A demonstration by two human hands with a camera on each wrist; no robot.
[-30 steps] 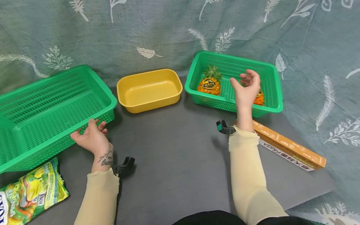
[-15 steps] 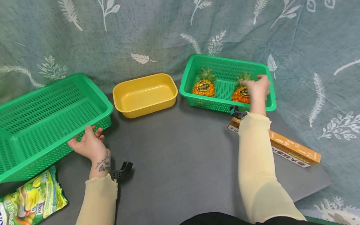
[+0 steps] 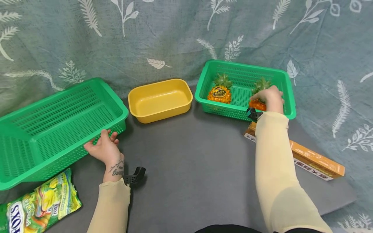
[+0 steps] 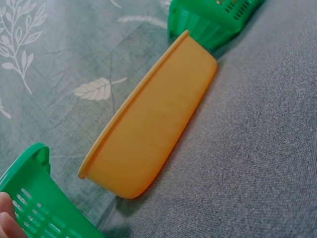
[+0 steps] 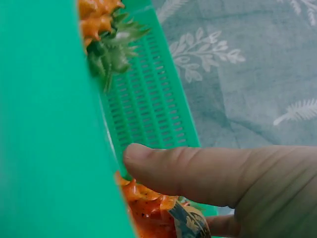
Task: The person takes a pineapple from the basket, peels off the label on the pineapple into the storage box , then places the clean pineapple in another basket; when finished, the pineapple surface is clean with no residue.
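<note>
My right hand (image 3: 271, 97) reaches into the smaller green basket (image 3: 221, 110) and grips a small orange pineapple (image 3: 257, 105) with a leafy green crown. In the right wrist view, the thumb (image 5: 183, 168) lies across that pineapple (image 5: 153, 210), over its dark label, and the other fingers are mostly hidden. A second labelled pineapple (image 3: 219, 94) lies at the left end of the same basket. My left hand (image 3: 105, 147) is at the near wall of the larger green basket (image 3: 67, 145), its fingers loosely bent right by the rim.
A yellow tub (image 3: 160, 111) stands between the two baskets. An orange pasta box (image 3: 317, 158) lies slantwise under the right forearm. A green Fox's bag (image 3: 48, 202) lies at the front left. A patterned curtain (image 3: 175, 35) hangs behind the grey table (image 3: 189, 174).
My right hand has moved right and down from above the basket onto the right pineapple. The left hand has kept its place at the large basket. The head view has shifted slightly.
</note>
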